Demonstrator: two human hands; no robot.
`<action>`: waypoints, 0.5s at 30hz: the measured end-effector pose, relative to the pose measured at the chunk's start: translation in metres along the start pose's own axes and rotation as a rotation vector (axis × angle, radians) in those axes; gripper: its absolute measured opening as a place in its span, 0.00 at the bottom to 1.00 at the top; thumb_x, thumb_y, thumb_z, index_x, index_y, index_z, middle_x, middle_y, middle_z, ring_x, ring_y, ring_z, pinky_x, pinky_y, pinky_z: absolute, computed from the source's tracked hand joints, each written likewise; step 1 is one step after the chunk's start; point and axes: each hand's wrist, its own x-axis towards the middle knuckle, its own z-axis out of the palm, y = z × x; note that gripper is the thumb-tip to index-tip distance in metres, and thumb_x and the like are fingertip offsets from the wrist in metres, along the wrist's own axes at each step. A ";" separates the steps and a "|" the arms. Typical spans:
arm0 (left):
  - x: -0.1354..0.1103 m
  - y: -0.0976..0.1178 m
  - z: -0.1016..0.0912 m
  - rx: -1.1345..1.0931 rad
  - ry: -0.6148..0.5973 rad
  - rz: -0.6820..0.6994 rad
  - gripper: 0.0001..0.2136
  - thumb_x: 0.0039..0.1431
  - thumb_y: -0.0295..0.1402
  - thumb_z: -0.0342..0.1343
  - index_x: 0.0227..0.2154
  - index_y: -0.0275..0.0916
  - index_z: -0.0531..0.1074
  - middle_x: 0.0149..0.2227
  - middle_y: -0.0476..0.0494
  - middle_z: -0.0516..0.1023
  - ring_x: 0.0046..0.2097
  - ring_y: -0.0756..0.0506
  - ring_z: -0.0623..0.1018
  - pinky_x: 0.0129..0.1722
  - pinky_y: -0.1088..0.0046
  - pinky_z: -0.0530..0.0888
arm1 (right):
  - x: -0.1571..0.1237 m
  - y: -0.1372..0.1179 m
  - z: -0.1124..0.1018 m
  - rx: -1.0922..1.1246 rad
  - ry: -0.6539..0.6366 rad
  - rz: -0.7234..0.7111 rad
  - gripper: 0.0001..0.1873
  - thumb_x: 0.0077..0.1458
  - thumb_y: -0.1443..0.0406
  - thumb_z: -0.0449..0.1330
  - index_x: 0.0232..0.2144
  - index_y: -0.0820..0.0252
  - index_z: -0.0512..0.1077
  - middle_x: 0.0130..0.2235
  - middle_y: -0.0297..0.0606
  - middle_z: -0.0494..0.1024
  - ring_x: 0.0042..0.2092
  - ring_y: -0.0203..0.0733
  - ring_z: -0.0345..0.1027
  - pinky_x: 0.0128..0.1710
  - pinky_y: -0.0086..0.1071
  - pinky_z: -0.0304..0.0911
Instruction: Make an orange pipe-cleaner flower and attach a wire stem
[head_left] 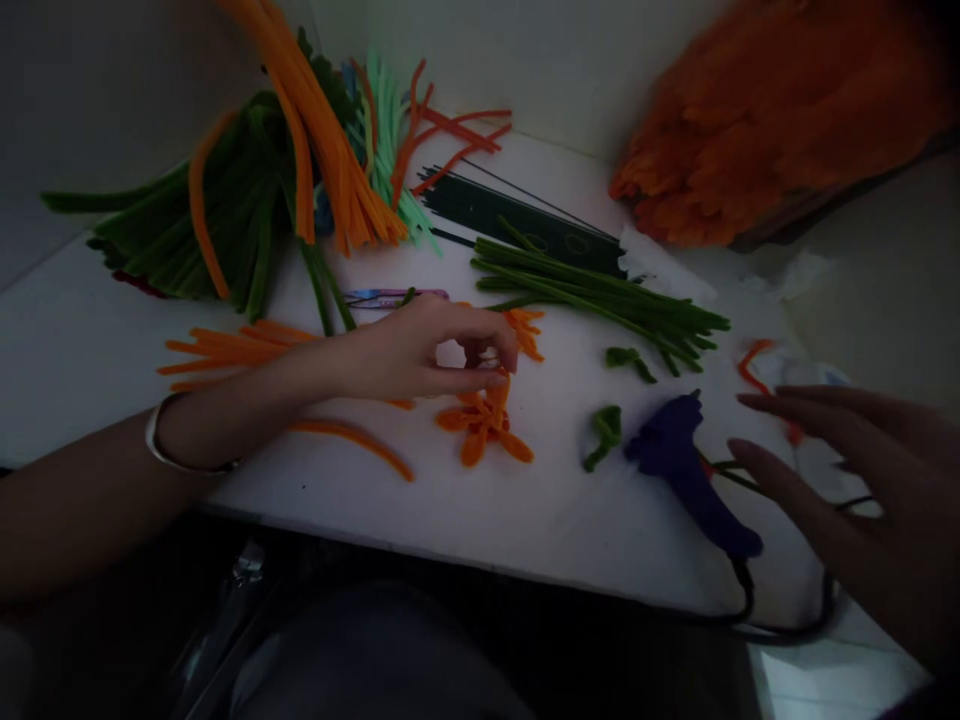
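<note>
The white desk (525,520) is dim and crowded, so careful handling would suit the bare patch along its near edge best. The big fluffy orange mass (772,120) at the far right and the dark green bundle (187,230) at the far left sit well apart from the work and are best left alone. The right hand (877,480) has its fingers spread, seemingly with nothing in them, just beside the purple tool (690,470), which looks like a corded glue gun; taking it by the handle and minding the black cord (795,632) would seem wise. The left hand (442,340) reaches over some orange strips (232,345), thumb and forefinger pinched on the upper part of the orange flower (484,430), whose petals fan out at or just above the desk near the middle. A light, steady pinch there should spare the petals, with the wrist clear of the strips. Two curled green pieces (604,435) lie between flower and tool, the smallest things here, and easily knocked.
</note>
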 end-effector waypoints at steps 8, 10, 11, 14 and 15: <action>-0.001 -0.001 0.003 0.015 0.024 0.005 0.03 0.60 0.31 0.55 0.35 0.36 0.69 0.34 0.49 0.76 0.32 0.54 0.74 0.31 0.82 0.69 | 0.082 -0.105 0.004 0.618 -0.236 -0.152 0.10 0.59 0.60 0.60 0.42 0.56 0.70 0.38 0.34 0.77 0.33 0.35 0.71 0.28 0.27 0.67; -0.001 0.000 0.003 -0.004 0.045 -0.005 0.04 0.60 0.32 0.56 0.34 0.37 0.68 0.33 0.50 0.75 0.32 0.54 0.74 0.31 0.81 0.69 | 0.092 -0.116 0.017 0.853 -0.315 -0.134 0.12 0.56 0.60 0.63 0.41 0.57 0.69 0.37 0.33 0.76 0.32 0.34 0.70 0.28 0.26 0.67; -0.002 0.000 0.004 -0.014 0.054 -0.012 0.04 0.60 0.32 0.56 0.34 0.37 0.68 0.32 0.50 0.75 0.33 0.53 0.74 0.31 0.81 0.69 | 0.095 -0.119 0.022 0.954 -0.338 -0.118 0.12 0.55 0.61 0.64 0.40 0.57 0.68 0.37 0.33 0.76 0.32 0.34 0.71 0.30 0.27 0.67; -0.001 0.002 0.004 -0.036 0.077 -0.036 0.05 0.60 0.33 0.56 0.34 0.37 0.67 0.31 0.50 0.75 0.33 0.53 0.74 0.32 0.80 0.69 | 0.101 -0.120 0.030 1.132 -0.396 -0.048 0.13 0.52 0.62 0.65 0.37 0.57 0.66 0.35 0.32 0.75 0.33 0.36 0.71 0.33 0.30 0.68; -0.001 0.002 0.004 -0.032 0.098 -0.049 0.05 0.60 0.33 0.56 0.33 0.37 0.67 0.31 0.50 0.75 0.32 0.53 0.74 0.31 0.79 0.69 | 0.102 -0.118 0.030 1.153 -0.412 -0.025 0.13 0.52 0.62 0.65 0.38 0.57 0.67 0.35 0.33 0.75 0.33 0.37 0.71 0.33 0.30 0.68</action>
